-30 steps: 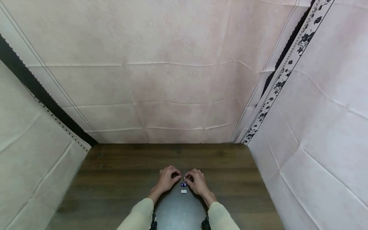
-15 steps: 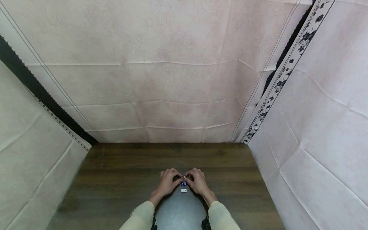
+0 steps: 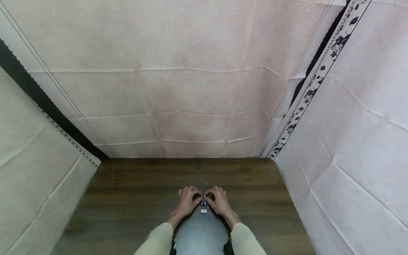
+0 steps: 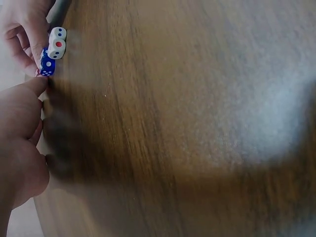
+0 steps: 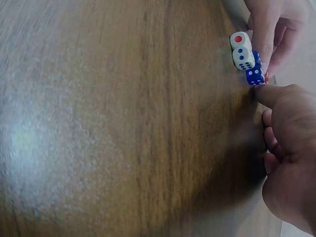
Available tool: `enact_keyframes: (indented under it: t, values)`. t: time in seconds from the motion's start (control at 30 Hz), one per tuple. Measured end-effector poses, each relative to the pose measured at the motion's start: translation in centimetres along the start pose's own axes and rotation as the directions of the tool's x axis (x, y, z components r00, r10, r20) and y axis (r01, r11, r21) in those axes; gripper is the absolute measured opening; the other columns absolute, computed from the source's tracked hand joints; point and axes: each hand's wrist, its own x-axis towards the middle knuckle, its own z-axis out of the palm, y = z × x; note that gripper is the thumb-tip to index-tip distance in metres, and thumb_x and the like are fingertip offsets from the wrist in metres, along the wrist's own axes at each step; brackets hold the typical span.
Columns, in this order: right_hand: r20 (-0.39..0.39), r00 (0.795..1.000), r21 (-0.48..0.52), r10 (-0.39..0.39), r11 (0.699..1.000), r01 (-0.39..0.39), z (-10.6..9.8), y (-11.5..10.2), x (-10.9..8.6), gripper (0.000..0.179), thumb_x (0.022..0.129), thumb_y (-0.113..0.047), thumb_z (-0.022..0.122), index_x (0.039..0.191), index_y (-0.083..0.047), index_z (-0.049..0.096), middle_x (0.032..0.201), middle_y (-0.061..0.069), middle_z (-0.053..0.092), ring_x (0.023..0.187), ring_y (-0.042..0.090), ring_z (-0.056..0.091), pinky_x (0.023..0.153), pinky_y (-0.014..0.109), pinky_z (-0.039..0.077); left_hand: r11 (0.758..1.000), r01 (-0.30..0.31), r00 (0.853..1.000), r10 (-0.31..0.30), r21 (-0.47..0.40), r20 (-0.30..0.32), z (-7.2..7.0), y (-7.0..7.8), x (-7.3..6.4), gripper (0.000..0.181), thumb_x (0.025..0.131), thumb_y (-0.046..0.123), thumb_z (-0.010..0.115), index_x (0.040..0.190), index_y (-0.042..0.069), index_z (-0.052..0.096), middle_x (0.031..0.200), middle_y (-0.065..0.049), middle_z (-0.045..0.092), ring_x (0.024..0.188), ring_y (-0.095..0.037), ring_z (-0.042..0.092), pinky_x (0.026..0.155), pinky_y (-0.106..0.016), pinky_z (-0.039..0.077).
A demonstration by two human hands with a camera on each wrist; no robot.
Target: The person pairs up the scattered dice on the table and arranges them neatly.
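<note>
Two white dice (image 3: 203, 211) lie side by side on the wooden table in the head view. Just beyond them is a pair of blue dice (image 3: 203, 204). Farther out, a pair of red dice (image 3: 204, 196) sits between my fingertips, mostly hidden. My left hand (image 3: 187, 200) pinches the red die on the left between thumb and forefinger, while my right hand (image 3: 220, 202) pinches the one on the right. In the right wrist view a sliver of red die (image 5: 266, 78) shows behind the blue dice (image 5: 255, 75), with the white dice (image 5: 243, 58) nearer the camera.
The brown wooden table (image 3: 140, 177) ends at a straight far edge. Pale cloth (image 3: 191, 92) hangs behind it, with more cloth (image 3: 350, 159) along both sides. A grey sheen covers the tabletop between the forearms.
My left hand has moved right, bringing its red die up to the one in my right hand. My right hand has barely shifted. The blue and white dice stay where they were.
</note>
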Motion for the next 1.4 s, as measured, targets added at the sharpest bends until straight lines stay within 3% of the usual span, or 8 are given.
enact_keyframes:
  t: [0.2, 0.77, 1.0, 1.4]
  values:
    - [0.024, 0.999, -0.004, 0.025, 1.000, -0.025, -0.08, -0.12, 0.09, 0.010, 0.104, -0.021, 0.084, 0.114, -0.018, 0.084, 0.110, -0.001, 0.072, 0.102, 0.019, 0.061, 0.092, 0.042, 0.042, 1.000, 0.003, 1.000, -0.003, 0.000, -0.013, 0.14, 0.04, 0.02, 0.007, 0.101, 0.025, 0.087, 0.107, 0.021, 0.087, 0.114, -0.001, 0.078, 0.108, -0.026, 0.067, 0.097, -0.053, 0.038]
    - [0.004, 1.000, -0.019, -0.006, 1.000, 0.006, -0.27, -0.32, 0.10, 0.011, 0.104, -0.021, 0.084, 0.114, -0.017, 0.084, 0.109, 0.001, 0.072, 0.100, 0.020, 0.061, 0.089, 0.041, 0.041, 1.000, -0.018, 1.000, 0.018, 0.004, -0.006, 0.06, -0.13, 0.05, 0.009, 0.101, 0.024, 0.088, 0.108, 0.019, 0.087, 0.115, -0.001, 0.078, 0.106, -0.024, 0.065, 0.094, -0.049, 0.037]
    - [0.032, 0.999, -0.012, 0.038, 0.999, -0.038, -0.19, -0.44, 0.17, 0.011, 0.104, -0.021, 0.084, 0.115, -0.018, 0.084, 0.111, 0.000, 0.073, 0.104, 0.021, 0.062, 0.094, 0.043, 0.042, 1.000, -0.017, 1.000, 0.017, 0.013, -0.008, -0.04, -0.02, 0.01, 0.009, 0.100, 0.025, 0.089, 0.107, 0.019, 0.088, 0.115, -0.001, 0.078, 0.106, -0.025, 0.065, 0.094, -0.051, 0.039]
    - [0.047, 0.998, 0.003, 0.050, 0.999, -0.050, -0.34, -0.42, 0.25, 0.011, 0.104, -0.022, 0.085, 0.114, -0.019, 0.084, 0.110, -0.001, 0.073, 0.103, 0.019, 0.062, 0.094, 0.042, 0.041, 1.000, -0.019, 1.000, 0.019, -0.008, -0.013, -0.24, -0.04, -0.14, 0.012, 0.099, 0.024, 0.090, 0.109, 0.018, 0.087, 0.115, -0.002, 0.077, 0.107, -0.025, 0.066, 0.093, -0.049, 0.038]
